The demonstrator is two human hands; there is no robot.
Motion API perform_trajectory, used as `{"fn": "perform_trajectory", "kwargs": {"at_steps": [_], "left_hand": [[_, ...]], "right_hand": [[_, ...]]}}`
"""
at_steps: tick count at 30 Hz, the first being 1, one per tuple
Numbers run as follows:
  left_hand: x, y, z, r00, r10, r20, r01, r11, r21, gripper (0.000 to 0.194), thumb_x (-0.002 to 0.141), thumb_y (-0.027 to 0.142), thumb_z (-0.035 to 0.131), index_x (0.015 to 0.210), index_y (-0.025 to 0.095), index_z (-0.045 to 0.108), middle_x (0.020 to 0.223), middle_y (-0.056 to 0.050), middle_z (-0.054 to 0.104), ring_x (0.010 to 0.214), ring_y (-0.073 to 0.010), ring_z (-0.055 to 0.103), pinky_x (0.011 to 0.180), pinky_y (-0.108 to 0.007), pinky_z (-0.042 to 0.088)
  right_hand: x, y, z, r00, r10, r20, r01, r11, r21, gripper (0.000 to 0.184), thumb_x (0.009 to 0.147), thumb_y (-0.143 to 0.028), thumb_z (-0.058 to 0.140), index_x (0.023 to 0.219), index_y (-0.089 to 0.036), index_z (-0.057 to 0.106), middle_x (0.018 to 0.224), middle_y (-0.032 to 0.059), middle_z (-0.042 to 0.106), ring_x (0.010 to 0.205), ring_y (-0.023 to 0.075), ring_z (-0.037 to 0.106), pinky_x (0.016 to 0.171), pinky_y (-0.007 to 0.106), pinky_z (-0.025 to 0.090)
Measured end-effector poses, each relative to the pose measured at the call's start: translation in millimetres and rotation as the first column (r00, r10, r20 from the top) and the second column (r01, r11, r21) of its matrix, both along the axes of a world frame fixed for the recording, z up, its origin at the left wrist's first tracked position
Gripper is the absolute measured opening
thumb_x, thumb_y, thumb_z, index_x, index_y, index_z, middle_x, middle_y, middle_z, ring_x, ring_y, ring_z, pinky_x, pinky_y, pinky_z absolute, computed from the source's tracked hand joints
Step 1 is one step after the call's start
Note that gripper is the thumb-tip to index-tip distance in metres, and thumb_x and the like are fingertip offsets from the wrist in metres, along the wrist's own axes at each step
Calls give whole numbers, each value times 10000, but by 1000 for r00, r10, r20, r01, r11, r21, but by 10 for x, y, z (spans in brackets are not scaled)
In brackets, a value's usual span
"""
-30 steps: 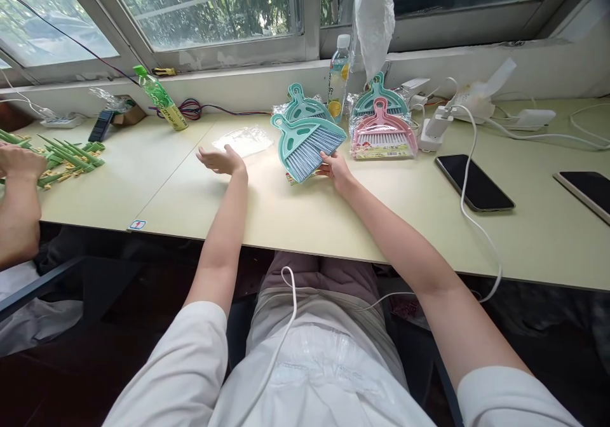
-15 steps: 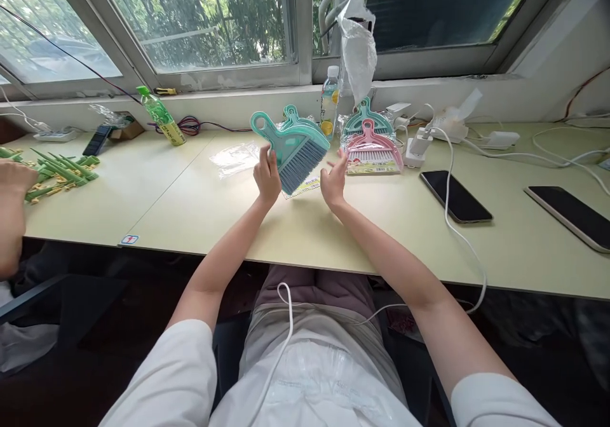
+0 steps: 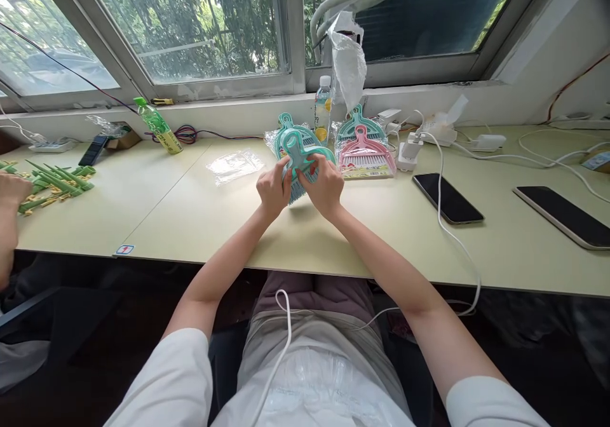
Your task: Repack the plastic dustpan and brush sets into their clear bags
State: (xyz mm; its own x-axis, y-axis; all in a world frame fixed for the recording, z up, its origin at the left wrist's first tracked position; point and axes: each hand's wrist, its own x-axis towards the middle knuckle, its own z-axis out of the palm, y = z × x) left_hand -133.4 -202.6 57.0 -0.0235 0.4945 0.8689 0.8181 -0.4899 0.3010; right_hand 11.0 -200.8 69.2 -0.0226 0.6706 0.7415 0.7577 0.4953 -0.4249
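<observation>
Both arms (image 3: 223, 265) extended forward, forearms (image 3: 381, 249) converging, hands (image 3: 274, 189) close together, fingers (image 3: 320, 162) bent in a grip

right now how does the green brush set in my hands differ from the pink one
The green brush set is held up by the left hand and right hand, while the pink brush set rests untouched on the table. The green one's bristles look darker; the pink one's look whitish. Both have a rounded handle.

1 head-worn camera, looking forward and down, over the lap (image 3: 314, 292), across the near table (image 3: 185, 223), toward windows (image 3: 200, 27)
</observation>
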Motion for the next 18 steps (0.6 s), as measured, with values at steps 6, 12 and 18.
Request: {"fn": "perform_trajectory", "kwargs": {"at_steps": [6,12,18], "left_hand": [[-3,-18,-11,996,-62,-68,66,996,52,528,973,566,348,1172,194,665,823,-90,711,768,-193,658,728,-307,433],[2,-14,24,988,-142,61,142,990,5,544,982,585,312,1151,207,666,788,-43,685,682,-135,592,647,-260,411],[-206,218,104,955,-27,295,64,991,-119,571,955,642,348,1069,204,695,677,-7,598,613,-121,518,629,-254,379]], "right_hand": [[-39,15,-109,989,41,-143,-44,999,-15,195,965,-393,512,961,-217,596,843,34,632,779,176,603,662,274,408],[28,133,21,949,192,-250,-194,981,16,148,818,-331,643,791,-216,554,687,-24,498,636,142,480,618,274,378],[43,91,101,917,279,-284,-293,956,-7,166,882,-328,578,768,-214,536,680,-29,472,631,128,432,620,266,396]]}}
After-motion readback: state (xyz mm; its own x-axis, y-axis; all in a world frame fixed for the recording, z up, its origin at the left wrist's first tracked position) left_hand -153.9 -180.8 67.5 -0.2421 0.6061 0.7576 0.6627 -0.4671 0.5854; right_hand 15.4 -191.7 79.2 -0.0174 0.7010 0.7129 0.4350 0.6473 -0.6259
